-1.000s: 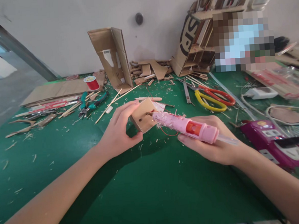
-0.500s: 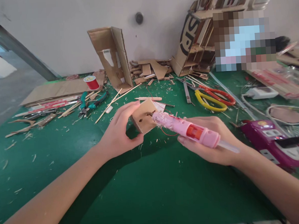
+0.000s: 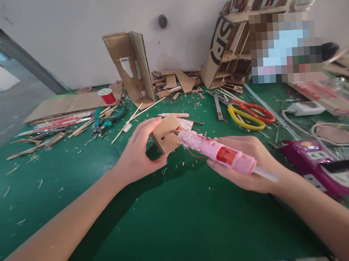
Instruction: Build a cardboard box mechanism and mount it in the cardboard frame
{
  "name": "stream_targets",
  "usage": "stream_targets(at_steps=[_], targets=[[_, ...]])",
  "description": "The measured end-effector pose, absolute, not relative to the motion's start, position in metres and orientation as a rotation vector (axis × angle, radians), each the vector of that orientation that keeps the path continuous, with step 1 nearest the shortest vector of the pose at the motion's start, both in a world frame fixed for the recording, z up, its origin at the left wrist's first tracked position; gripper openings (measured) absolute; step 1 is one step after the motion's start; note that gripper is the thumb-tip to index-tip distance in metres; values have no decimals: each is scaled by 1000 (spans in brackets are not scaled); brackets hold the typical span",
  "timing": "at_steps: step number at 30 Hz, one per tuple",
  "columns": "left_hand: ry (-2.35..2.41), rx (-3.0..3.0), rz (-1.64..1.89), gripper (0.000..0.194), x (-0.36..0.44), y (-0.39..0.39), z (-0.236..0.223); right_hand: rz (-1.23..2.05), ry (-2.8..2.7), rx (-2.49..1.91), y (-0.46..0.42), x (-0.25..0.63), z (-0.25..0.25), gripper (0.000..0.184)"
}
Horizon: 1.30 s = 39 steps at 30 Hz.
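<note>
The rear end of one pink glue gun [image 3: 225,154] sits slightly lower in view than a second ago, as I look by head camera across one green surface [image 3: 174,225]. At the far right stands one cardboard shelf unit [image 3: 209,74]; one upright cardboard piece [image 3: 134,85] stands left of it, with scraps [image 3: 186,80] heaped between. One purple power strip [image 3: 309,157] lies right of my right grip [image 3: 250,180], which is closed around the glue gun. Its nozzle points at one small cardboard box [image 3: 166,130], tilted mid-surface and clamped by my left grip [image 3: 140,150]; whether the nozzle touches I cannot tell. Two scissor handles [image 3: 232,116], yellow and orange, lie beyond the glue gun; one pair of teal-handled pliers [image 3: 97,117] and one spool of red thread [image 3: 108,98] lie left. Room for moving runs between my two forearms [image 3: 73,219] to the near edge; shavings [image 3: 21,222] speckle the left.
</note>
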<state>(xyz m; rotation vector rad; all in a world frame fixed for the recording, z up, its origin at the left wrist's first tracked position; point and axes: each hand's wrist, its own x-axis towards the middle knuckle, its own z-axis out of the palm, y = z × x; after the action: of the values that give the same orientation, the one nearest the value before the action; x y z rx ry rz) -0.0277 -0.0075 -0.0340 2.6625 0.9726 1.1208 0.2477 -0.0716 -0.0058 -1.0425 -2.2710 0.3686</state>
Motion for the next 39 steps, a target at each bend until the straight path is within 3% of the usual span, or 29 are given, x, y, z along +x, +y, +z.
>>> stream_targets(at_steps=[39], targets=[[987, 2631, 1128, 87, -29, -9, -35, 399, -2273, -1060, -71, 249, -5, 26]])
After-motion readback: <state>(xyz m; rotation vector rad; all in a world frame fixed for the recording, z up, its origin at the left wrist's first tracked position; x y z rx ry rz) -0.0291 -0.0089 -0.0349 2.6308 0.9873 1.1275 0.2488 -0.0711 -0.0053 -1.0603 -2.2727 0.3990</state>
